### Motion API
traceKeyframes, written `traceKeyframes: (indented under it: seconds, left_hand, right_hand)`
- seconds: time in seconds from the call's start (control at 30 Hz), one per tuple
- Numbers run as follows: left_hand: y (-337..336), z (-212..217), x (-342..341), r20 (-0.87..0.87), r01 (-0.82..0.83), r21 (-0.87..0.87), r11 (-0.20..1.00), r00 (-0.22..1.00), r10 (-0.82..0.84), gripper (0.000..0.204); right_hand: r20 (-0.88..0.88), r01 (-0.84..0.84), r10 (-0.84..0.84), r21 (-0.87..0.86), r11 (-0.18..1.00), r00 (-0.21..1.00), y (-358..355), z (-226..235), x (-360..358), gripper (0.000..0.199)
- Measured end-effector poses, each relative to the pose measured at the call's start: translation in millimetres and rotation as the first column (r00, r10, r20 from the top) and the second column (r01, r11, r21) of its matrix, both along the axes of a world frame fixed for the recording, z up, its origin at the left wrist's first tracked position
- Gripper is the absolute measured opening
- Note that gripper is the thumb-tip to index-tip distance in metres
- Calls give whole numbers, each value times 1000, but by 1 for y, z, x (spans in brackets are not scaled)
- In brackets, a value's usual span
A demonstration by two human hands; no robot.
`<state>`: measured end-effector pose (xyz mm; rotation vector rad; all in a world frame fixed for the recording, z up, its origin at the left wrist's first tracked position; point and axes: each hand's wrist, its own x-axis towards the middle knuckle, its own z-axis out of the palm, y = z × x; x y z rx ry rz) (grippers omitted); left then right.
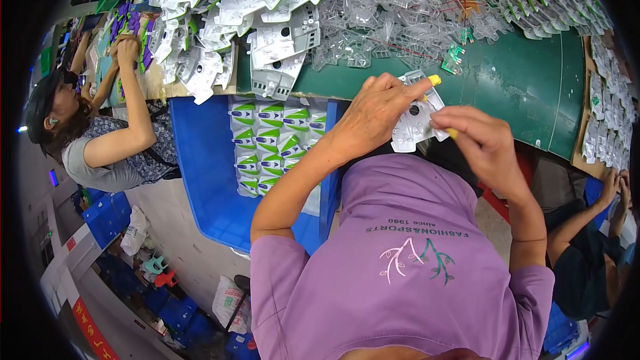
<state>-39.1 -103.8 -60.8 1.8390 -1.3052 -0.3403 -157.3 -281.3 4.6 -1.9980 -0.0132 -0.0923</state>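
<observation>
My left hand (pixel 373 113) grips a white plastic housing piece (pixel 412 130) with a dark round hole, holding it over the near edge of the green table. A yellow fingertip cover shows on that hand. My right hand (pixel 481 143) is closed in a pinch at the housing's right side, also with yellow at a fingertip. Whatever its fingers hold, if anything, is too small or hidden to tell. Just beyond lies a heap of clear plastic parts (pixel 373 13), with small green circuit boards (pixel 455 55) and thin red wires among them.
White-and-green housings (pixel 273 0) are piled at the back left, more (pixel 553 0) stacked at the back right. A blue bin (pixel 207 180) with rows of white-green pieces (pixel 270 140) stands left of my body. A co-worker (pixel 113 127) works at the left; another person's arms (pixel 593 213) show at right.
</observation>
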Motion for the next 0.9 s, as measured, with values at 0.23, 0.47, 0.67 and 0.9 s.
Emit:
traceKeyframes:
  seconds: [0.23, 0.47, 0.67, 0.9]
  left_hand:
    - [-3, -1, -5, -33, -41, -6, 999, 999, 41, 60]
    - [-1, 0, -3, -95, -66, -24, 998, 994, 63, 58]
    - [-5, 1, -6, -164, -119, -106, 987, 981, 101, 45]
    - [12, 27, -23, -356, -411, -176, 895, 874, 331, 25]
  right_hand:
    - [306, 140, 45, -557, 819, 951, 30, -37, -19, 25]
    - [194, 235, -184, -286, 929, 964, 8, -24, -27, 30]
    - [-11, 402, -402, -28, 915, 915, 13, -62, -34, 24]
    - [-31, 733, -738, 156, 662, 674, -65, -59, -76, 16]
